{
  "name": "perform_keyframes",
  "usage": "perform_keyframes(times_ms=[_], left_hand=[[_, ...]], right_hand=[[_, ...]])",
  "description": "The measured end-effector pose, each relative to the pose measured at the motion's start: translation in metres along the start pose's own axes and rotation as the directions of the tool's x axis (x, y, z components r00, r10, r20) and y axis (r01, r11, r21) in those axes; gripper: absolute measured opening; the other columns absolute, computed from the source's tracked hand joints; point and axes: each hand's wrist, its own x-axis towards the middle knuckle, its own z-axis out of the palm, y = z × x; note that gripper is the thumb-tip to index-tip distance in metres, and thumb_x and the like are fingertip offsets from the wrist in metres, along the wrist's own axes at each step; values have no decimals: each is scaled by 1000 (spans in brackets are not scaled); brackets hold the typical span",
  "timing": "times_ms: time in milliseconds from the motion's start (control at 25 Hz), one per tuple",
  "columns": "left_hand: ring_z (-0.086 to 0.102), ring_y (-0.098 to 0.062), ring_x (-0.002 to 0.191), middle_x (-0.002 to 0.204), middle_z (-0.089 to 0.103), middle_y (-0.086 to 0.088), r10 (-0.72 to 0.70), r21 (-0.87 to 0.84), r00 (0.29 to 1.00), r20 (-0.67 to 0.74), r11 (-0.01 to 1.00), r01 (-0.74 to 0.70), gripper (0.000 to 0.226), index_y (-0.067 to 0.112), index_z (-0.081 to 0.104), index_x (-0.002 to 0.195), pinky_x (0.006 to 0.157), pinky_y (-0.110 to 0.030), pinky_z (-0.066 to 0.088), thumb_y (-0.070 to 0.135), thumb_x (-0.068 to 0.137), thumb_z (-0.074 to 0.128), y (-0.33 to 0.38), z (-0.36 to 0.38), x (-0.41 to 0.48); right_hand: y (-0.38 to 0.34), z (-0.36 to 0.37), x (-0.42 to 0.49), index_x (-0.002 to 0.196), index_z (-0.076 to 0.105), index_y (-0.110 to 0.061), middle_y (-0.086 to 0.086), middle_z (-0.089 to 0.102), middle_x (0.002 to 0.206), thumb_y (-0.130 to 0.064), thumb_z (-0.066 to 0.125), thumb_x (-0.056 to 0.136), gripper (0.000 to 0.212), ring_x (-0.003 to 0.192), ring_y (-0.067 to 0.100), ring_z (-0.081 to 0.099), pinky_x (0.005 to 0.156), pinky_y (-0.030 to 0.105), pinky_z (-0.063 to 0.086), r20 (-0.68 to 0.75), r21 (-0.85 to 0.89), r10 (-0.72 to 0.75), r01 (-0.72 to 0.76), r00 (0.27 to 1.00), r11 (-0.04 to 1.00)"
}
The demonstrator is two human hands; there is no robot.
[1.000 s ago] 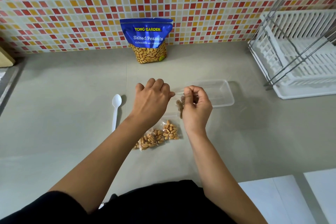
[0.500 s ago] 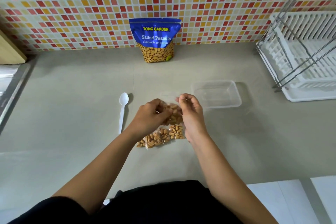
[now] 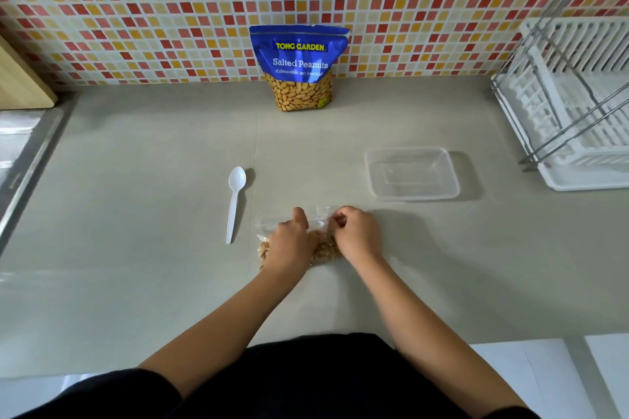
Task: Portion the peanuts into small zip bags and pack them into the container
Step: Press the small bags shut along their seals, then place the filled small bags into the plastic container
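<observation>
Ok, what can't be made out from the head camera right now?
All in the head view:
The zip bags: the left hand and right hand cover them; count and seal unclear.
The left hand's grip: fingers hidden under its own back.
The dish rack: cut off by the right edge.
The peanut pouch: small print under "Salted Peanuts" too small to read.

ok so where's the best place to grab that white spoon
Probably the near end of the handle, pinched from above. The spoon lies flat on the counter, bowl toward the wall and handle toward the person, just left of the left hand, which holds the zip bag with the right hand.
</observation>
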Motion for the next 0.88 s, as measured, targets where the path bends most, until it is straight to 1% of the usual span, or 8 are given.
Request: perform_keyframes(times_ms=[120, 240, 400, 480, 560, 680, 760, 880], left_hand=[[61, -38, 85, 88, 66, -18, 52, 86, 999, 12, 995, -53, 30, 5, 44, 100, 71, -41, 49, 30, 88, 57, 1, -4, 1], [61, -33, 86, 88, 68, -12, 71, 30, 997, -16, 997, -70, 33, 8, 49, 101, 71, -36, 44, 35, 87, 60, 9, -19, 4], [62, -29, 85, 87, 70, -11, 137, -47, 989, -56, 989, -139, 22, 7, 65, 97, 74, -31, 48, 24, 90, 53, 46, -35, 43], [59, -31, 84, 87, 68, -13, 174, -80, 985, 2, 982, -173, 24, 5, 67, 91, 70, -26, 42, 21, 90, 49, 68, -31, 65], [54, -34, 91, 94, 64, -16, 156, -112, 984, 90, 983, -145, 28, 6, 64, 99, 74, -27, 40, 26, 92, 46, 87, -20, 83], [53, -33, 112, 115, 62, -16, 73, -105, 978, 194, 993, -54, 49, 2, 52, 120, 83, -27, 39, 43, 94, 43, 101, 6, 98], [55, -34, 108, 114, 62, -19, 48, -134, 970, 237, 991, -16, 48, 0, 49, 117, 80, -30, 42, 41, 93, 47, 106, 21, 99], [58, -35, 106, 120, 59, -17, 31, -251, 971, 238, 968, 30, 39, 2, 45, 123, 83, -35, 51, 18, 88, 54, 107, 27, 98]], right_hand=[[4, -3, 1, 108, 62, -18, 2, 71, 99, -31, 62, 84, 28, 94, 22, 64, 81, 29, 48, -32, 32, 12, -11, 999, 999], [5, -26, 0, 100, 66, -18, 0, 72, 87, -33, 62, 84, 23, 83, 22, 66, 75, 29, 48, -237, 112, -18, 46, 971, 993], [24, -77, 28, 91, 68, -13, 7, 71, 84, -24, 60, 81, 17, 74, 28, 65, 72, 32, 48, -570, 166, -72, 201, 818, 966], [44, -101, 50, 100, 65, -9, 13, 66, 98, -23, 57, 80, 26, 86, 31, 63, 81, 37, 48, -645, 106, -101, 219, 758, 970], [65, -124, 70, 122, 53, -6, 19, 55, 121, -24, 60, 82, 44, 110, 36, 54, 95, 38, 41, -601, 104, 28, 43, 799, 994], [88, -142, 87, 143, 28, -2, 22, 35, 146, -29, 60, 88, 69, 133, 32, 37, 108, 31, 28, -346, 212, 279, -215, 896, 953], [92, -142, 90, 144, 28, -3, 18, 38, 146, -26, 55, 91, 64, 133, 28, 40, 107, 27, 28, -190, 218, 305, -262, 933, 940], [86, -130, 87, 128, 50, -9, 11, 60, 122, -9, 51, 88, 40, 113, 25, 57, 94, 27, 39, -158, 185, 198, -168, 967, 968]])
